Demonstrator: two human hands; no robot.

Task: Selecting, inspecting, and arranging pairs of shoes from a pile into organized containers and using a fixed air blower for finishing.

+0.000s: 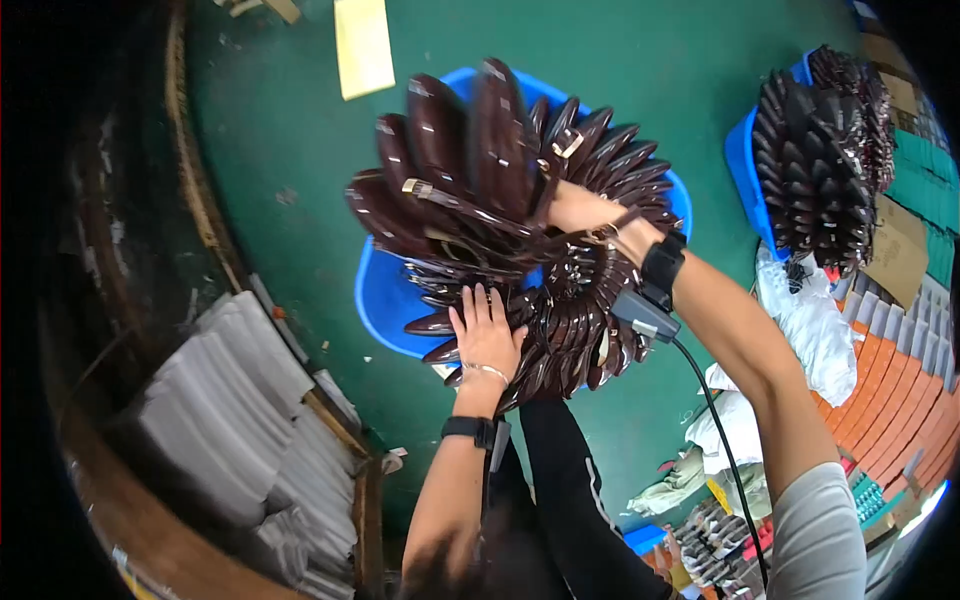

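Note:
A blue plastic basin [385, 300] on the green floor holds a ring of glossy dark-brown shoe uppers [580, 330] with buckled straps. My right hand [578, 210] grips a fanned bunch of these uppers [450, 170] by their straps and holds it up over the basin. My left hand [487, 330] lies flat, fingers spread, on the uppers stacked at the basin's near edge. Both wrists carry black bands, and a cable runs from the right one.
A second blue basin [745, 165] piled with the same dark uppers [815, 160] stands at the right. White bags [805, 320], orange and teal boxes lie at the far right. Grey stacked sheets [225, 400] sit lower left, a yellow sheet [363, 45] at top.

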